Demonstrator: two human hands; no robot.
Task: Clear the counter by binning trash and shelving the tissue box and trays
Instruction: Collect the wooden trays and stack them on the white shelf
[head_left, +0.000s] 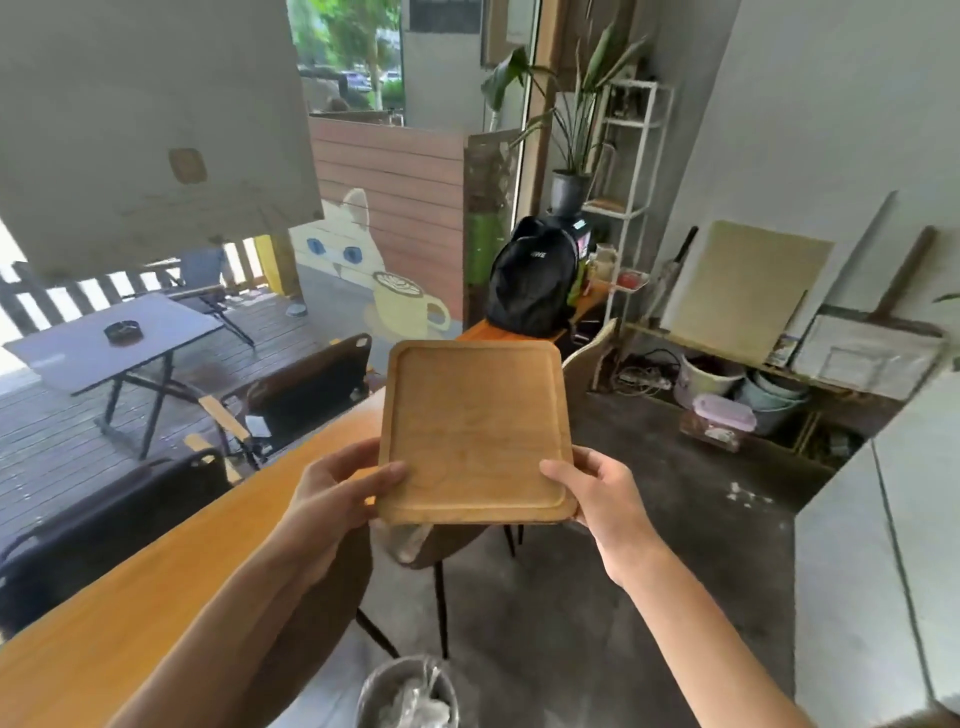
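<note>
A square wooden tray (475, 431) with a raised rim is held in the air in front of me, nothing lying in it. My left hand (335, 499) grips its near left corner, thumb on top. My right hand (597, 493) grips its near right corner the same way. The tray hangs above the right edge of the long wooden counter (171, 577) and over a chair below it. A metal bin (408, 693) lined with a clear bag and holding crumpled trash stands on the floor at the bottom. No tissue box is in view.
A brown chair (441, 545) sits under the tray. A black backpack (535, 280) stands on the counter's far end. A white shelf rack (628, 197) with plants stands behind it. Buckets and boards line the right wall. Concrete floor lies to the right.
</note>
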